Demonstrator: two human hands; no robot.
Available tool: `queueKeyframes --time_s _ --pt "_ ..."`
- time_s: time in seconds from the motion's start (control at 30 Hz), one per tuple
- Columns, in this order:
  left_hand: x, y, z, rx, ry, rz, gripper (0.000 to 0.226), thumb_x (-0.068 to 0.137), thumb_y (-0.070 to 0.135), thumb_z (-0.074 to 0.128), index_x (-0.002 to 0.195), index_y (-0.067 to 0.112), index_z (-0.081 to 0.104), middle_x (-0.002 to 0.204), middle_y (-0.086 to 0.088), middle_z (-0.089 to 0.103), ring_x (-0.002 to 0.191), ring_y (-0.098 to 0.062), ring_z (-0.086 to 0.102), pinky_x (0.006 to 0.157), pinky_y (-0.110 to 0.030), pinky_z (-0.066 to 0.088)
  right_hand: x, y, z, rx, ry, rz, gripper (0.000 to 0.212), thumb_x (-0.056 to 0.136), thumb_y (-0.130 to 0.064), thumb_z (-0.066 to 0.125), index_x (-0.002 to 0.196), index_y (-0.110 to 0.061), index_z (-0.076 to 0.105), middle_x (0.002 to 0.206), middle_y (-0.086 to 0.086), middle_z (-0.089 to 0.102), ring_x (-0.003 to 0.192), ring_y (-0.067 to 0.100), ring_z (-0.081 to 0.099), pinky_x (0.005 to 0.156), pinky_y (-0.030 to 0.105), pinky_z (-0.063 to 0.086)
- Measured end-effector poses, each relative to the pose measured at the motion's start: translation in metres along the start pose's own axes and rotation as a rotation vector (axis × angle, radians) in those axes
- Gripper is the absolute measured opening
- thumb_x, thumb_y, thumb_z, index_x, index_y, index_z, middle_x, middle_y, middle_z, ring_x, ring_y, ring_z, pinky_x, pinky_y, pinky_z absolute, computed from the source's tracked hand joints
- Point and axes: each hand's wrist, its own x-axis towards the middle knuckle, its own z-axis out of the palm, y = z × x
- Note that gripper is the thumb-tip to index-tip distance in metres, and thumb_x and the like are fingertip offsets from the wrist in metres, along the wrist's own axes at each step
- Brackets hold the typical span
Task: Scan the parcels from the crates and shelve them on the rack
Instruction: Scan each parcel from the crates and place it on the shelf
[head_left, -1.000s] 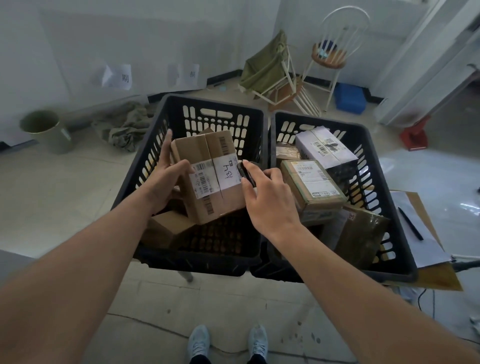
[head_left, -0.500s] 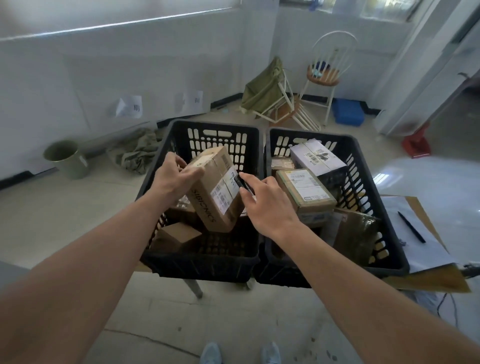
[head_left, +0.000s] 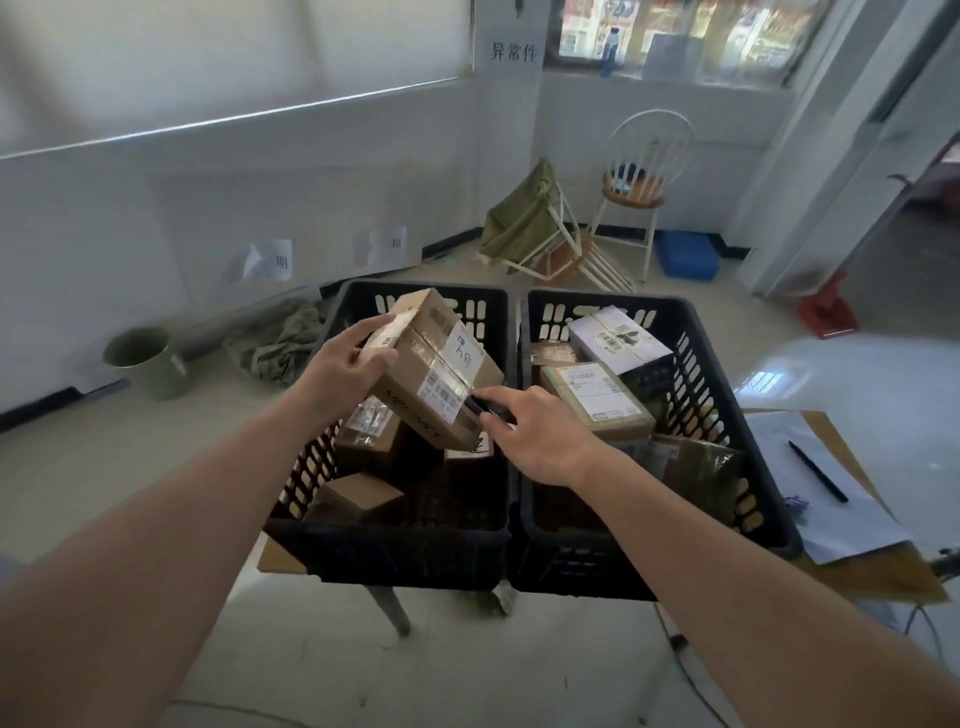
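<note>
One parcel (head_left: 434, 371) lifted higher above left crate (head_left: 395, 540), tilted since previous second; left hand (head_left: 340, 371) fingers gripped it. Right hand (head_left: 535, 436) closed around scanner (head_left: 488, 408) beside barcode label; scan judged underway, shelving pending.

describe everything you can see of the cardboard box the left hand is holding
The cardboard box is plain brown, taped along its seam, with a white barcode label, a white label bearing handwriting, and dark print on one side. It is closed and tilted, lifted above the left crate. The left hand grips its upper left end; the right hand, holding a small dark device, meets its lower right edge.
</note>
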Motion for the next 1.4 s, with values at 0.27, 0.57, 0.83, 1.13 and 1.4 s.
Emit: queueKeyframes --time_s 0.27,0.57,0.83,1.13,1.4 --pt "-0.001 0.012 -0.024 0.011 0.012 0.133 0.045 0.104 0.030 0.063 0.136 0.061 0.059 0.129 0.019 0.055 0.111 -0.017 0.066 0.094 -0.044 0.062 0.003 -0.011 -0.012 -0.109 -0.093 -0.097 0.045 0.109 -0.053 0.045 0.154 -0.053 0.044 0.125 -0.009 0.041 0.114 0.013 0.045 0.097 0.032 0.036" --pt "-0.010 0.032 -0.044 -0.046 0.072 0.185 0.047 0.105 0.024 0.062 0.138 0.058 0.060 0.126 0.016 0.056 0.111 -0.011 0.064 0.096 -0.039 0.062 -0.005 -0.031 -0.024 -0.121 -0.140 -0.158 0.044 0.110 -0.053 0.047 0.154 -0.051 0.046 0.120 -0.011 0.043 0.114 0.011 0.043 0.095 0.030 0.033" --pt "-0.014 0.044 -0.055 -0.027 0.112 0.237 0.047 0.106 0.021 0.060 0.144 0.050 0.058 0.126 0.006 0.057 0.108 -0.006 0.064 0.100 -0.037 0.058 -0.015 -0.049 -0.039 -0.160 -0.168 -0.178 0.041 0.110 -0.051 0.050 0.151 -0.050 0.053 0.112 -0.016 0.040 0.112 0.010 0.042 0.095 0.029 0.032" --pt "-0.018 0.055 -0.070 -0.045 0.090 0.254 0.037 0.107 0.029 0.059 0.134 0.054 0.063 0.121 0.005 0.065 0.104 -0.016 0.070 0.085 -0.032 0.062 -0.015 -0.054 -0.047 0.032 0.017 -0.257 0.041 0.111 -0.039 0.053 0.152 -0.038 0.053 0.105 -0.008 0.059 0.078 0.004 0.056 0.071 0.020 0.047" --pt "-0.030 0.080 -0.107 -0.113 0.019 0.248 0.037 0.089 0.061 0.054 0.118 0.045 0.070 0.102 -0.004 0.071 0.099 -0.029 0.073 0.086 -0.054 0.064 0.024 -0.082 -0.062 0.387 0.505 -0.250 0.046 0.111 -0.045 0.050 0.156 -0.034 0.051 0.142 0.007 0.060 0.131 0.023 0.057 0.113 0.050 0.050"
